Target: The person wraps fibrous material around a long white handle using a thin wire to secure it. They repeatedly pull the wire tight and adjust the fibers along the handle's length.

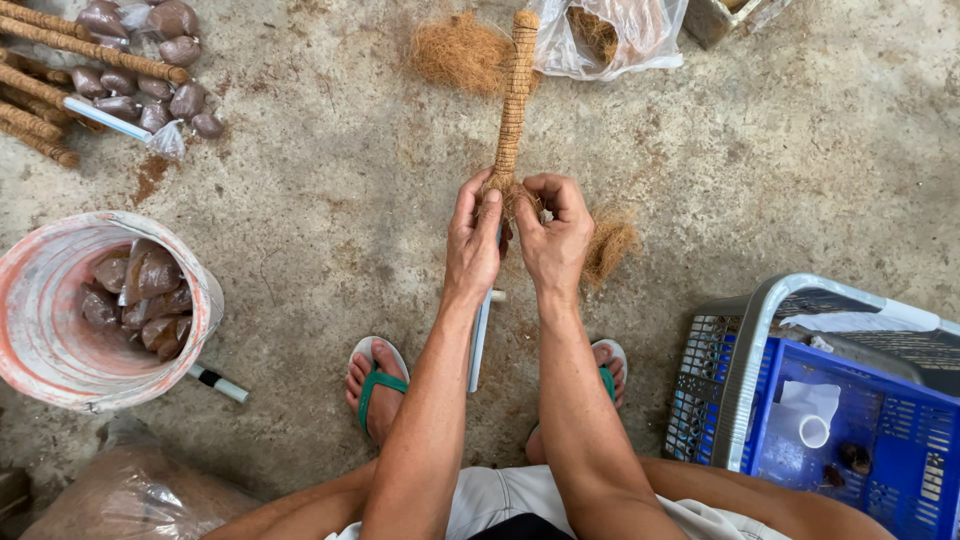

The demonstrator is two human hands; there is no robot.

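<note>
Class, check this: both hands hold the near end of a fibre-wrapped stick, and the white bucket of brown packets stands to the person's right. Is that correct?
Not quite. The head view shows the white bucket of brown packets on the person's left. The rest holds: left hand and right hand hold the near end of the fibre-wrapped stick.

Brown fibre-wrapped pole (514,95), blue crate (880,430), green-strapped sandal (378,380)

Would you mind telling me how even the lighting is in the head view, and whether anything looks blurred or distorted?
Head view: soft, even daylight with faint shadows; both hands and the brown fibre-wrapped stick are sharp; mild glare on the clear plastic bag; wide-angle bending shows at the grey-rimmed blue plastic basket.
</note>
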